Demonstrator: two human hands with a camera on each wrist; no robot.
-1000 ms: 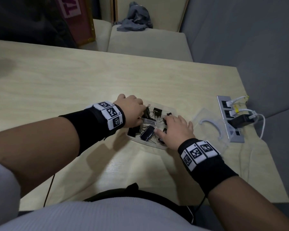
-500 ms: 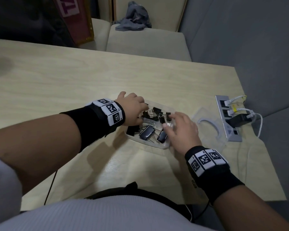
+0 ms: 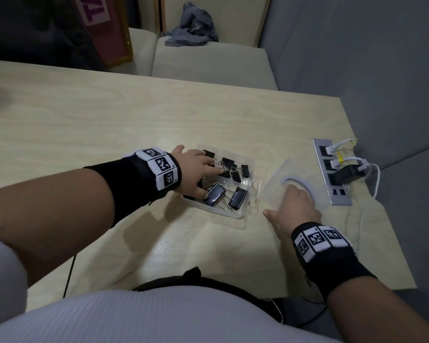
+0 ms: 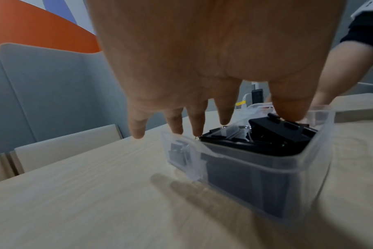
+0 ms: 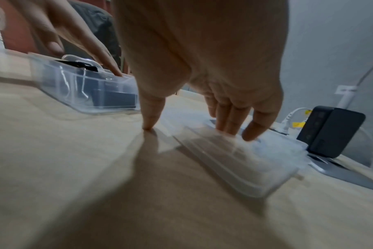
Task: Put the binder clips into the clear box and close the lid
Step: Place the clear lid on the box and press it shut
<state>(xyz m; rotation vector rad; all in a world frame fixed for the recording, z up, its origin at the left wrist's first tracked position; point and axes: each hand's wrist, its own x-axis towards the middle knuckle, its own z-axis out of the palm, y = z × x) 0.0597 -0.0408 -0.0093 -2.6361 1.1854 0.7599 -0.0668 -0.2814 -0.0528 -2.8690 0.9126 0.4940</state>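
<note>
A clear plastic box (image 3: 243, 214) (image 4: 292, 170) (image 5: 109, 107) stands on the table and holds several black binder clips (image 3: 237, 198) (image 4: 281, 131). My left hand (image 3: 198, 170) (image 4: 202, 118) lies over the box with straight, spread fingers, its thumb pressing on a clip. To the right of the box lies the clear lid (image 3: 278, 184) (image 5: 241, 161), flat on the table. My right hand (image 3: 295, 204) (image 5: 213, 121) rests on the lid with straight fingers, its thumb tip on the table beside the lid.
The pale wooden table (image 3: 109, 120) ends close on the right. A silver power strip (image 3: 332, 177) with a black charger (image 5: 330, 131) and white cables lies just beyond the lid. Beige seats with a grey cloth (image 3: 193, 26) stand behind the table.
My right hand left the box and moved right onto the lid. My left hand stayed over the box and its fingers straightened out over the clips.
</note>
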